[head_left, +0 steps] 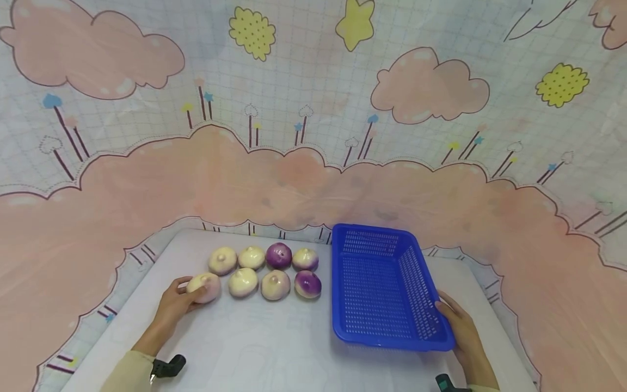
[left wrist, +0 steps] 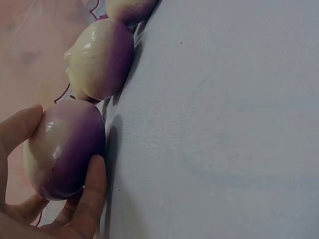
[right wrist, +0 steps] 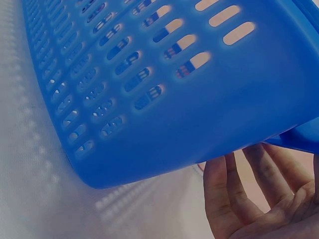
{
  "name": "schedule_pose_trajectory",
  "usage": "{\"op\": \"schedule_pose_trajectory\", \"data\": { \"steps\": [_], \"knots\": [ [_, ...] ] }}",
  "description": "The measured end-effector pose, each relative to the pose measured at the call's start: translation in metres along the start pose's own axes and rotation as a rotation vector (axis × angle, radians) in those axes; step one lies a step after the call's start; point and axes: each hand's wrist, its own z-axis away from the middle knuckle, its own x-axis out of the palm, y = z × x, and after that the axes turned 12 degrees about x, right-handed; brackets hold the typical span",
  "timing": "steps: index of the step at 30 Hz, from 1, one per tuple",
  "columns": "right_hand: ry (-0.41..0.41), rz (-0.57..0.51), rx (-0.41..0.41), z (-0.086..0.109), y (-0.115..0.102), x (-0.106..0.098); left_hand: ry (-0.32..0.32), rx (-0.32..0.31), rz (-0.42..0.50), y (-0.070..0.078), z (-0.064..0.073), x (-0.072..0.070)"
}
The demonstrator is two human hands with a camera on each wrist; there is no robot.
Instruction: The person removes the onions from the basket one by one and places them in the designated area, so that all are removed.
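My left hand (head_left: 171, 305) grips a white-and-purple turnip (head_left: 208, 287) at the left end of the front row. In the left wrist view, thumb and fingers curl round that turnip (left wrist: 65, 149), and another turnip (left wrist: 102, 59) sits just beyond it. Several more turnips stand in two rows, among them a deep purple one (head_left: 278, 256) at the back and another purple one (head_left: 308, 284) at the front right. My right hand (head_left: 465, 332) holds the right rim of a blue plastic basket (head_left: 401, 344). From the right wrist, its fingers (right wrist: 244, 184) show beneath the slotted basket wall (right wrist: 189, 124).
Turnips and basket are on a white table (head_left: 264, 348). Behind it hangs a patterned cloth (head_left: 294, 185) with clouds and stars. The basket stands right of the turnip rows, with no turnip in it.
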Motion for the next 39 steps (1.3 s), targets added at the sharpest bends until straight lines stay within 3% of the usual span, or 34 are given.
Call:
{"op": "schedule_pose_trajectory", "data": {
  "steps": [6,13,22,33,39],
  "knots": [
    [0.004,-0.004,0.007,0.002,0.001,0.0,-0.005,0.008,-0.067,0.001,-0.004,0.003],
    [-0.009,-0.017,0.004,0.002,0.002,0.001,-0.032,0.031,-0.042,0.002,-0.006,0.005],
    [-0.019,-0.021,-0.011,0.001,0.0,0.002,-0.09,0.043,-0.165,0.005,-0.006,0.004],
    [-0.006,0.029,-0.01,0.004,-0.002,0.0,-0.092,0.033,-0.176,0.007,-0.004,-0.001],
    [0.01,0.076,-0.051,0.007,-0.007,-0.005,-0.054,0.042,-0.195,0.011,-0.003,-0.003]
  ]
}}
